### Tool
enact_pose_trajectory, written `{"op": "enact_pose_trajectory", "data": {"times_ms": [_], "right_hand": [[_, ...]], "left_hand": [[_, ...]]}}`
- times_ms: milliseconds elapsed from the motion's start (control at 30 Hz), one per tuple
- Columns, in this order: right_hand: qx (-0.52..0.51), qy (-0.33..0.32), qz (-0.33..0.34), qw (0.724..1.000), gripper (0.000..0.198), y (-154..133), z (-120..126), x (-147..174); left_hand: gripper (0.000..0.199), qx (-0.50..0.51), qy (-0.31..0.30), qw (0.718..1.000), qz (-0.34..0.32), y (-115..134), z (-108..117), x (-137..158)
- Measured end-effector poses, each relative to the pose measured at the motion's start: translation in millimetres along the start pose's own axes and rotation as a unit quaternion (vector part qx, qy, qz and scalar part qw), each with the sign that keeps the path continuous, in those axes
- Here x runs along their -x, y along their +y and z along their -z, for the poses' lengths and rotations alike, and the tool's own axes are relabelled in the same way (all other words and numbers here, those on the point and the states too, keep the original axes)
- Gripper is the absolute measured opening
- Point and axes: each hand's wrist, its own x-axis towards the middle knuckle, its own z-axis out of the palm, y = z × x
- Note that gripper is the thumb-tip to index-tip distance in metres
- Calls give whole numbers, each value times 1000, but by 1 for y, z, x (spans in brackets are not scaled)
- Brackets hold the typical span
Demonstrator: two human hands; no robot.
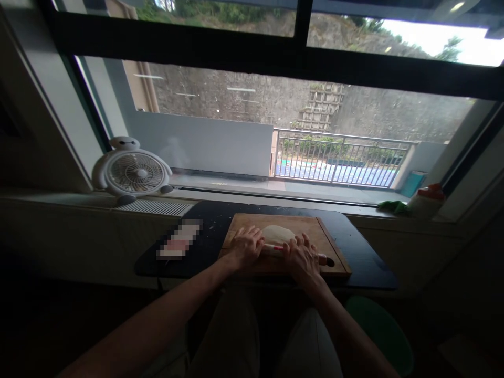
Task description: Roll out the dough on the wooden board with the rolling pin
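Head view | left hand (247,245) and right hand (301,257) lie flat, fingers spread, on rolling pin (275,248) | dough (279,233) on cutting board (315,231) at pin's far side | likely soft, light, sticky; lift by edges.

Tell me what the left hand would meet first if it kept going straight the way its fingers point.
Probably the dough: the left hand rests on the rolling pin, its fingers aimed forward and slightly right at the pale lump just ahead. Depth is hard to judge.
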Motion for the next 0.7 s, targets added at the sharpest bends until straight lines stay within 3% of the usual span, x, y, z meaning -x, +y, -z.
{"op": "enact_pose_trajectory", "data": {"times_ms": [100,167,233,400,500,600,700], "right_hand": [[16,28,19,999,49,-6,0,29],[21,26,28,999,51,-6,0,31],[16,13,27,999,50,-3,0,18],[-4,-38,-22,999,48,7,-1,-39],[-7,-49,-26,998,50,5,-3,-48],[1,-23,7,1000,51,-3,-6,-22],[6,9,58,998,49,-11,-5,17]], "left_hand": [[46,5,13,999,-37,2,7,29],[47,5,14,999,-37,1,9,30],[46,0,-3,1000,-14,-2,8,16],[43,-7,-77,995,58,-14,0,-51],[39,-3,-92,994,58,-17,0,-71],[37,3,-98,995,36,-16,4,-54],[41,16,-59,998,-13,-16,11,-14]]}}
